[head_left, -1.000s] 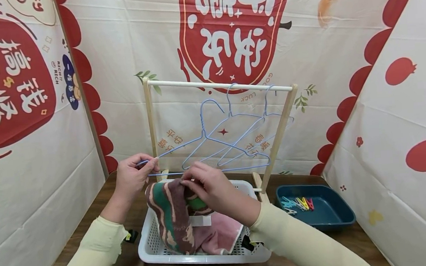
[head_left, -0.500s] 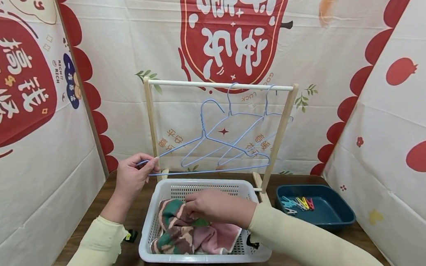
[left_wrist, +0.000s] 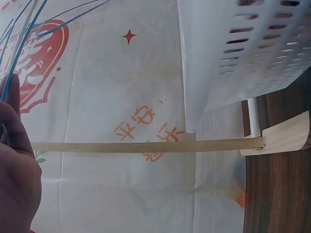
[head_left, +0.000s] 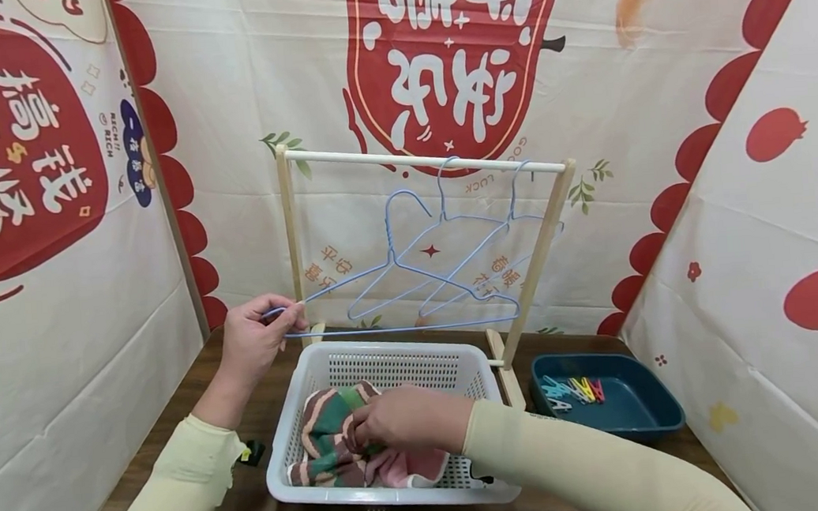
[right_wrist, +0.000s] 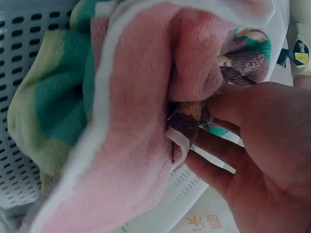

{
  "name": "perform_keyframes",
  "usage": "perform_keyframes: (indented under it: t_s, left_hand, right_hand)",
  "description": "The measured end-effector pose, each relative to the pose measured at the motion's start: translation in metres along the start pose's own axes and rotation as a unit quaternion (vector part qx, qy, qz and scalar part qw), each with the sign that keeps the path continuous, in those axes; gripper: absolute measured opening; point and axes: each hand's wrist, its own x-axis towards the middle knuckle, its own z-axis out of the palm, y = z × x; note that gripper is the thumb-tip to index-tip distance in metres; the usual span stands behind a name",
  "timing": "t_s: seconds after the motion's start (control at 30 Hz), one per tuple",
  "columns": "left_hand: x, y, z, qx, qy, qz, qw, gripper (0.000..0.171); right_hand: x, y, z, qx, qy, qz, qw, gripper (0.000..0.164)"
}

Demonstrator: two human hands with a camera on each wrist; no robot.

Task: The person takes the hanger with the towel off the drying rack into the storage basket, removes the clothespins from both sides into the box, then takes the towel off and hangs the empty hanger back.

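Observation:
At the left, my left hand [head_left: 254, 337] pinches one end of a blue clothes hanger [head_left: 392, 258], holding it upright above the white basket's back rim. My right hand [head_left: 413, 420] is down inside the basket [head_left: 369, 493], thumb and fingers gathered on a green, brown and cream striped towel [head_left: 328, 423]. Beside it lies a pink towel [head_left: 399, 470] with a white edge. From the right wrist, the pink towel [right_wrist: 141, 126] fills the middle of the view, and my fingertips grip a brown bunched edge of the striped towel [right_wrist: 187, 121] next to it.
A wooden rack [head_left: 288, 240] with a white top rail [head_left: 374, 159] stands behind the basket. Two more blue hangers [head_left: 443, 206] hang from its right part. To the right, a dark blue tray [head_left: 633, 398] holds several coloured clothes pegs [head_left: 585, 389]. Printed cloth walls surround the table.
My right hand has lowered the raised striped towel into the basket and shifted its hold there. The towels now lie bunched lower. My left hand and the hanger stay in place.

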Motion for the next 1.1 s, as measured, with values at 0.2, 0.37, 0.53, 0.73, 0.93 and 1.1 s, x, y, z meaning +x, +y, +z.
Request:
perform_keyframes:
  t_s: [0.2,0.37,0.53,0.73,0.93,1.1]
  left_hand:
    - [-0.001,0.001,-0.001,0.003,0.004,0.002,1.0,0.007]
    - [-0.002,-0.001,-0.002,-0.002,0.0,0.002,1.0,0.007]
    - [-0.001,0.001,-0.002,-0.004,0.007,-0.002,1.0,0.008]
    - [0.0,0.004,-0.002,0.001,0.007,-0.003,1.0,0.008]
    - [-0.002,0.006,-0.004,0.005,0.011,-0.002,0.9999,0.008]
    - [-0.004,0.008,-0.006,-0.001,0.015,0.001,0.9999,0.006]
  right_hand:
    - [-0.004,-0.003,0.002,-0.012,-0.002,0.008,1.0,0.028]
    - [-0.013,0.003,0.002,0.107,0.037,0.038,0.993,0.022]
    - [-0.032,0.008,-0.011,0.211,0.047,0.069,0.974,0.04]
    - [-0.067,0.017,-0.022,0.231,0.058,0.146,0.96,0.049]
    - [-0.105,0.026,-0.004,0.224,0.078,0.325,0.915,0.057]
    - [-0.124,0.025,0.023,0.221,0.084,0.456,0.858,0.074]
